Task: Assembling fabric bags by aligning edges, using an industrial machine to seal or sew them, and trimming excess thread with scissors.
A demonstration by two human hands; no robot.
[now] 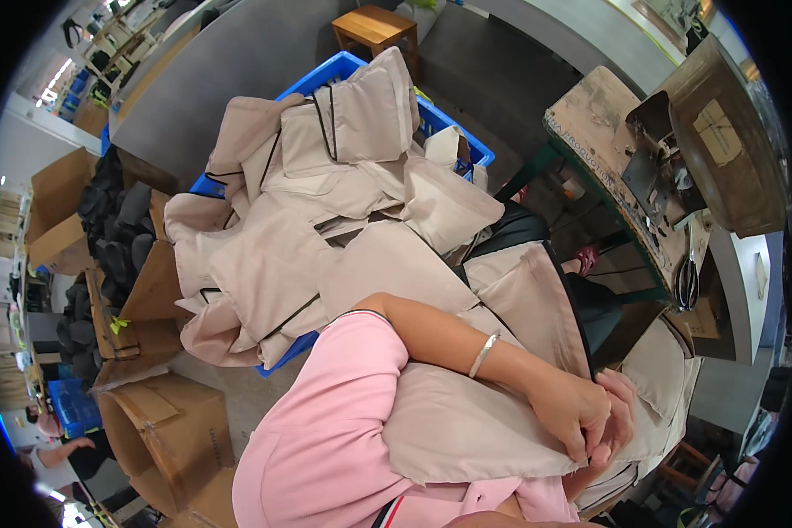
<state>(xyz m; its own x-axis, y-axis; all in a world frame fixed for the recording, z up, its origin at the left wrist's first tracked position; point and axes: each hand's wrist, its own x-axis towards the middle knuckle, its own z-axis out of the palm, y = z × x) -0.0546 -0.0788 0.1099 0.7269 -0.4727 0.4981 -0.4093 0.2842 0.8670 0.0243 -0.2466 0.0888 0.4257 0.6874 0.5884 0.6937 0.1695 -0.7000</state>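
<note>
A beige fabric piece (475, 421) with a raw edge lies across my lap, its right corner bunched up at my hands. My left hand (565, 407), with a silver bangle on the wrist, is closed in a pinch on that corner. Against it sits my right hand (621, 412), fingers curled at the same edge and partly hidden behind the left. Just beyond, a beige fabric cover (524, 286) with a dark strip along its edge rests over my leg. More beige covers (277, 255) with black edging are heaped to the left.
A blue crate (343, 66) shows under the heap. Cardboard boxes (172, 431) stand at the left, one holding dark padded pieces (123, 229). On the right is a worn table (598, 132) with scissors (687, 280); more beige pieces (660, 378) are stacked beside me.
</note>
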